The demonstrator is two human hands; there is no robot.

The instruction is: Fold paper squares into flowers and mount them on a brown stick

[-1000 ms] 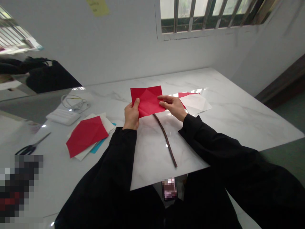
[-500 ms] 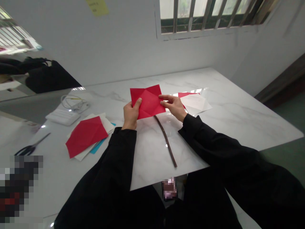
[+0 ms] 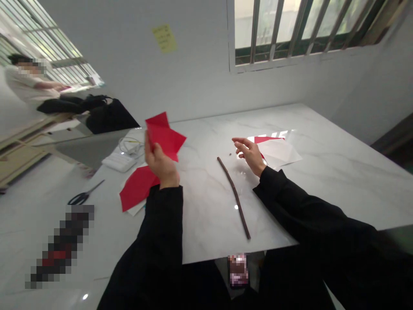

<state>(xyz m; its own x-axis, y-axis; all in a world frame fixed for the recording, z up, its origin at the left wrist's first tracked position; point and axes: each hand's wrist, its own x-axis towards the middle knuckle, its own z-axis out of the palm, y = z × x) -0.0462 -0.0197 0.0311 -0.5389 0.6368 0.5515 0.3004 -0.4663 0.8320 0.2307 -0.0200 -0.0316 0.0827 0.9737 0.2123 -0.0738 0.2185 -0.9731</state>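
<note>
My left hand [image 3: 164,165] grips a creased sheet of red paper [image 3: 165,137], held up above the table with its corners pointing outward. My right hand [image 3: 250,153] hangs over the table with fingers apart and nothing in it. Behind that hand lie a white paper sheet [image 3: 282,153] and, partly under it, a red one [image 3: 267,139]. Between my hands a thin brown stick [image 3: 234,193] rests on the white table. A red sheet [image 3: 137,187] tops a paper stack at the left, partly covered by my left forearm and hand.
Black-handled scissors [image 3: 84,196] and a white box-shaped item [image 3: 119,161] with a coiled cable [image 3: 132,146] lie at the left. A blurred-out dark object [image 3: 61,245] is nearer me. Another person [image 3: 35,90] sits at the far left. A wall [image 3: 200,86] bounds the table's back.
My right hand has let go of the red paper. My left hand has carried it leftward and turned it. The view has shifted left, bringing the seated person into sight.
</note>
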